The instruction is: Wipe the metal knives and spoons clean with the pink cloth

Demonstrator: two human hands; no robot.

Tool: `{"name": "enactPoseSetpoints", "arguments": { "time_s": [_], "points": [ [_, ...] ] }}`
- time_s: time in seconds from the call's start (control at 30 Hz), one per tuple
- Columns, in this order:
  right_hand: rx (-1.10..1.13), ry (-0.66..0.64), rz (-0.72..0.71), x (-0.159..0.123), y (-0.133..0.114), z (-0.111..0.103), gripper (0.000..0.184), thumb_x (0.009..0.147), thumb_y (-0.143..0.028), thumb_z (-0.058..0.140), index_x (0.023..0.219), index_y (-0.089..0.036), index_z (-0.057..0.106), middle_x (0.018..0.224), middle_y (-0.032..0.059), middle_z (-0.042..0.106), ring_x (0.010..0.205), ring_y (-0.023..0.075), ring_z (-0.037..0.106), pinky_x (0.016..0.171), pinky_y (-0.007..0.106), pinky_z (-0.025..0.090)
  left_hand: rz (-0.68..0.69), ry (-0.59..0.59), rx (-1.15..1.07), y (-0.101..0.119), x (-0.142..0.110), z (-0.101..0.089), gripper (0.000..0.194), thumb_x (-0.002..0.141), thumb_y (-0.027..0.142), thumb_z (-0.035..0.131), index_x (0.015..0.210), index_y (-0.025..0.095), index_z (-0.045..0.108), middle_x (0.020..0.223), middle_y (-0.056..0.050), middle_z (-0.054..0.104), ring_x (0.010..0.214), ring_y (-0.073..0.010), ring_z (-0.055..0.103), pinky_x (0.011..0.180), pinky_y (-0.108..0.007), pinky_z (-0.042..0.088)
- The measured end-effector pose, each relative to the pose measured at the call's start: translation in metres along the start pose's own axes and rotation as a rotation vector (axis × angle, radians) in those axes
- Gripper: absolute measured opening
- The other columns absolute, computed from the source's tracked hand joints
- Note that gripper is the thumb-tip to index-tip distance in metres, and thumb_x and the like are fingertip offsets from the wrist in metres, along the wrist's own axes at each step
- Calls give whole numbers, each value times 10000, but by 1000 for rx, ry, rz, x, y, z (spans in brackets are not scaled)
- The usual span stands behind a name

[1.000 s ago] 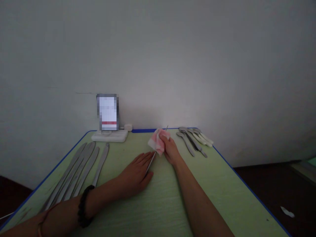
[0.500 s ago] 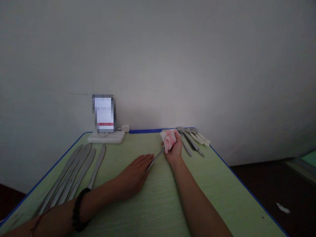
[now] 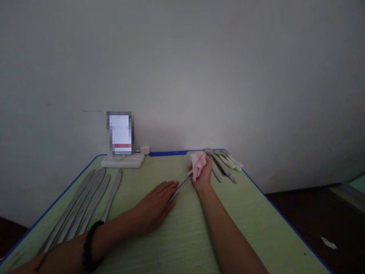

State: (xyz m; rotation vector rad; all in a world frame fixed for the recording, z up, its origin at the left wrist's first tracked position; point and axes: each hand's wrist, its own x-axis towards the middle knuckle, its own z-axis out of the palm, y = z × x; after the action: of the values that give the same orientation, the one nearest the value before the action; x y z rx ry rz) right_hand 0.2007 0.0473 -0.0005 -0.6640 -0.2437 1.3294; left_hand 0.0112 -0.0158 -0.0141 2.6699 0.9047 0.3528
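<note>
A thin metal piece of cutlery (image 3: pixel 182 186) slants up and to the right above the table, seen almost edge-on. My left hand (image 3: pixel 155 205) is closed on its near end, fingers together along one side and the thumb on the other. My right hand (image 3: pixel 204 176) grips a pink and white cloth (image 3: pixel 197 164) bunched round the far end. That end is hidden in the folds, so the exact kind of cutlery cannot be told. A dark beaded bracelet (image 3: pixel 89 243) sits on my left wrist.
Several table knives (image 3: pixel 82 205) lie side by side at the left. Spoons and other cutlery (image 3: pixel 219 163), some with white handles (image 3: pixel 231 163), lie at the back right. A phone (image 3: pixel 121 133) on a white stand (image 3: pixel 122 161) and a white plug (image 3: pixel 145 150) stand by the wall.
My right hand and the cloth have shifted slightly right and down, and the cloth's folds have turned. My left hand has hardly moved, still holding the cutlery.
</note>
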Motion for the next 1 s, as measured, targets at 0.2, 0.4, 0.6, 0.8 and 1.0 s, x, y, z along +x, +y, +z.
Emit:
{"name": "enactPoseSetpoints", "arguments": {
  "time_s": [0.2, 0.4, 0.6, 0.8, 1.0],
  "points": [
    [12, -74, 7, 3, 0, -6, 243, 737, -402, 403, 577, -220, 399, 393, -62, 462, 310, 90, 420, 313, 206, 340, 27, 24, -8, 0, -2, -2, 498, 927, 269, 376, 1401, 163, 264, 1441, -106, 354, 1328, -228, 300, 1111, -447, 252],
    [-115, -54, 29, 5, 4, -6, 286, 768, -468, 444, 639, -212, 444, 407, -57, 501, 304, 98, 445, 298, 210, 360, 42, 8, 5, 2, -2, -3, 528, 917, 287, 395, 1406, 155, 249, 1447, -111, 341, 1336, -231, 280, 1116, -443, 245],
    [-178, -36, 32, 3, 8, -3, 310, 787, -499, 509, 788, -189, 506, 489, -50, 583, 296, 82, 464, 325, 203, 426, 26, -15, 25, 3, -1, -4, 529, 926, 300, 370, 1409, 133, 230, 1458, -120, 316, 1344, -225, 265, 1123, -438, 233],
    [-142, -111, 75, 2, 6, -3, 290, 784, -474, 518, 747, -187, 520, 503, -36, 590, 382, 101, 538, 373, 203, 457, 40, 0, 21, 4, -2, -5, 519, 927, 296, 368, 1403, 133, 240, 1451, -130, 326, 1335, -239, 283, 1118, -451, 237],
    [-352, -260, 48, -1, 19, -2, 275, 707, -428, 644, 737, -159, 596, 570, 1, 636, 461, 112, 561, 421, 199, 451, 42, 51, 0, 2, -1, -2, 547, 901, 291, 413, 1393, 114, 253, 1422, -146, 366, 1310, -248, 319, 1109, -440, 265]
  ]
}}
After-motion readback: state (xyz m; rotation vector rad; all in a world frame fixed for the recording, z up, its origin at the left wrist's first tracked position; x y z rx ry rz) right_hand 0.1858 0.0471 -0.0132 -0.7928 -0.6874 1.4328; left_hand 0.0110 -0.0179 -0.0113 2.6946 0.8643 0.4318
